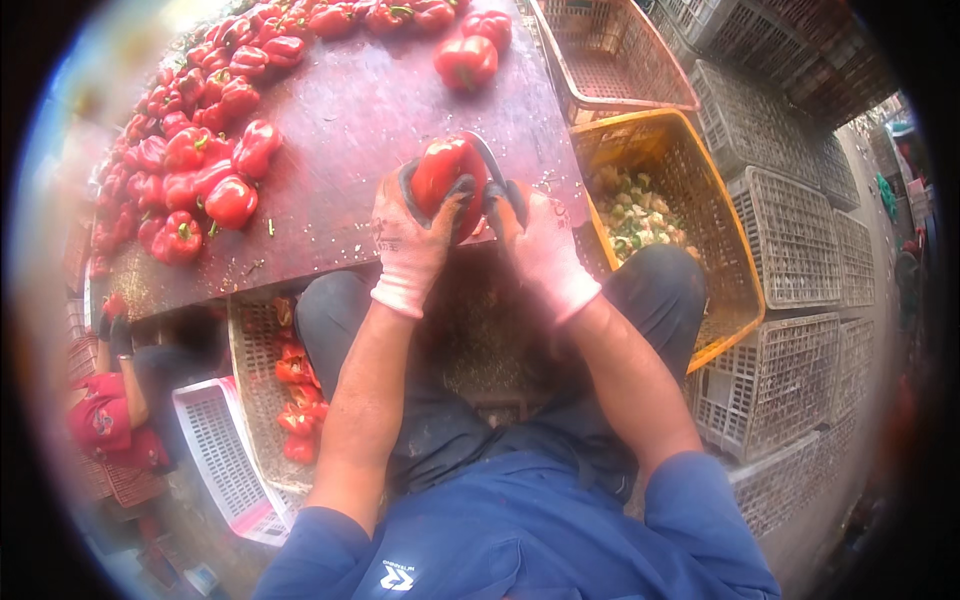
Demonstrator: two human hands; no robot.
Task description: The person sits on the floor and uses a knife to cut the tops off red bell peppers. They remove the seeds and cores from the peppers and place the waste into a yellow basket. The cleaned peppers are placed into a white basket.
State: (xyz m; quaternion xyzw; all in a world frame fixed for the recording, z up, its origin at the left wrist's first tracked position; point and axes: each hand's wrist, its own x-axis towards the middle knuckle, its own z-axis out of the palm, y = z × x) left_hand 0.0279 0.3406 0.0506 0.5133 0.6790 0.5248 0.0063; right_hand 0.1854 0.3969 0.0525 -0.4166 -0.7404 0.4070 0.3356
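Note:
My left hand (424,217), in a pinkish glove with dark fingers, grips a red bell pepper (442,172) above the front edge of a reddish table (337,150). In my right hand (529,225), gloved alike, is a knife whose curved blade (486,156) lies along the pepper's right side; its handle is hidden by the fingers. Two whole red peppers (465,61) sit farther back on the table. A large heap of red peppers (187,172) covers its left side.
A yellow crate (724,247) at my right holds pepper cores; a pale crate (251,405) at my left holds cut red peppers. A pink crate (630,94) stands behind the yellow one. Stacked plastic crates (787,232) line the right. Another person (116,412) sits at far left.

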